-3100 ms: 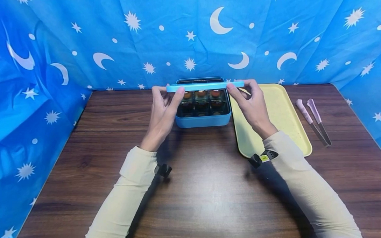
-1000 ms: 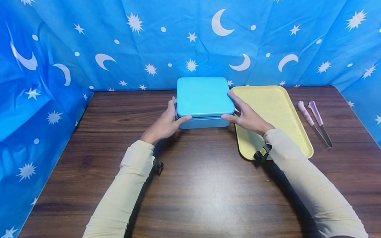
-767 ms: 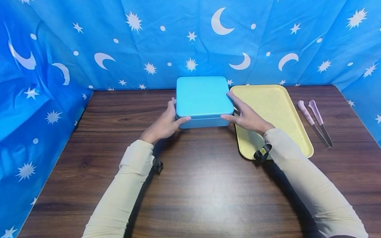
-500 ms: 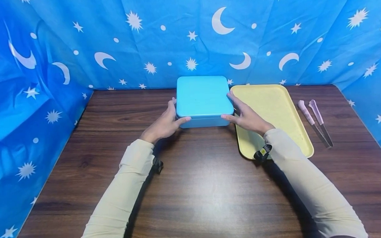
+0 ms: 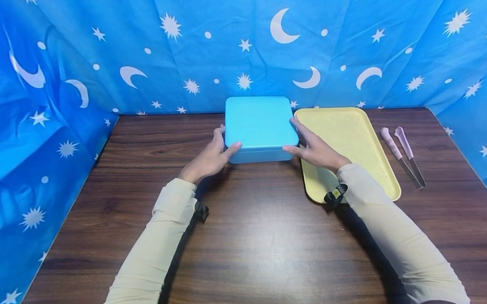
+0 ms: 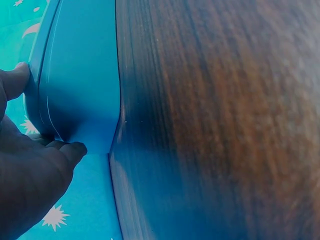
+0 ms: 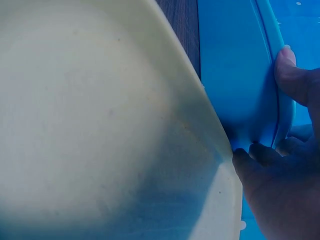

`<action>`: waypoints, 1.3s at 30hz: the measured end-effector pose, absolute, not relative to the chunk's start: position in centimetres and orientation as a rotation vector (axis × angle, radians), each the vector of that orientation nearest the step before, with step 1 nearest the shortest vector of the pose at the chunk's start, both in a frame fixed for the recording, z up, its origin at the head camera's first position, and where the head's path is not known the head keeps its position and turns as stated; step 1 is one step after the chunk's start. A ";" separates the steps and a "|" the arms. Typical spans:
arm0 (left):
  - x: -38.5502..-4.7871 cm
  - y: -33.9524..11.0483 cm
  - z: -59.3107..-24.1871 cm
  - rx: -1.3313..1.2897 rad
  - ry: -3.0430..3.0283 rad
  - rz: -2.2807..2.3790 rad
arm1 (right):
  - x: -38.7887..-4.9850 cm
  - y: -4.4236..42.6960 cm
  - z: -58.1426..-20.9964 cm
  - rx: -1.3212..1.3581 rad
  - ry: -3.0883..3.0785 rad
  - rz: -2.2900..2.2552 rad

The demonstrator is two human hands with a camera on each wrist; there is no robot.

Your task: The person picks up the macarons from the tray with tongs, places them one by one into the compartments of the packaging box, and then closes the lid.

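Observation:
A blue rectangular box (image 5: pixel 261 156) stands at the back of the table with its light blue lid (image 5: pixel 260 121) on top. The lid lies level and hides the inside. My left hand (image 5: pixel 209 161) holds the box's left front corner, its thumb at the lid's front edge. In the left wrist view, the other fingers (image 6: pixel 74 151) lie against the box's side. On the opposite corner, my right hand (image 5: pixel 321 150) has its thumb on the front near the lid seam. The right wrist view shows its fingers (image 7: pixel 263 154) bent against the side wall.
A yellow tray (image 5: pixel 358 152) lies close against the box's right side, under my right forearm. Farther right are tongs (image 5: pixel 405 157) with pinkish handles and metal arms. A blue curtain (image 5: pixel 208 59) with moons and stars hangs behind the wooden table (image 5: pixel 246 241).
The lid, earlier held raised over the open box with dark compartments inside, now covers it. The front gap under it has closed. My left thumb has shifted slightly up to the lid's edge.

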State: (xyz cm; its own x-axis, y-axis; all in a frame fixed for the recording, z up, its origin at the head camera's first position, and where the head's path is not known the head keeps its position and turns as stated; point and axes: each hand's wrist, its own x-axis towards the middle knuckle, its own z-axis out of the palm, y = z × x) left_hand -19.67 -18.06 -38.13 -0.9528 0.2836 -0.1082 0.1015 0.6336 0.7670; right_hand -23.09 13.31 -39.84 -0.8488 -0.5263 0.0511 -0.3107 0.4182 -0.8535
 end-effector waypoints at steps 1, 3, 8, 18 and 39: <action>-19.7 -18.1 -38.1 0.317 2.636 1.218 | -23.1 13.3 -39.8 -0.735 2.448 -1.397; -19.6 -18.1 -38.1 0.318 2.633 1.220 | -23.0 13.3 -39.8 -0.732 2.447 -1.390; -19.6 -18.2 -38.1 0.305 2.614 1.233 | -23.0 13.2 -39.7 -0.726 2.448 -1.379; -19.8 -18.1 -38.0 0.256 2.562 1.289 | -22.9 13.0 -39.5 -0.716 2.455 -1.362; -19.7 -18.0 -38.1 0.208 2.550 1.286 | -22.6 12.7 -38.9 -0.684 2.530 -1.213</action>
State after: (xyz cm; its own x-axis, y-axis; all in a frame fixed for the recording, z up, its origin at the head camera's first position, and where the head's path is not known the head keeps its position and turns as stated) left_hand -19.73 -18.03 -38.07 -0.9511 0.2505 -0.1807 0.0035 0.5939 0.8045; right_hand -22.64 12.72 -38.90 -0.8576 -0.5137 -0.0245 -0.3027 0.5427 -0.7835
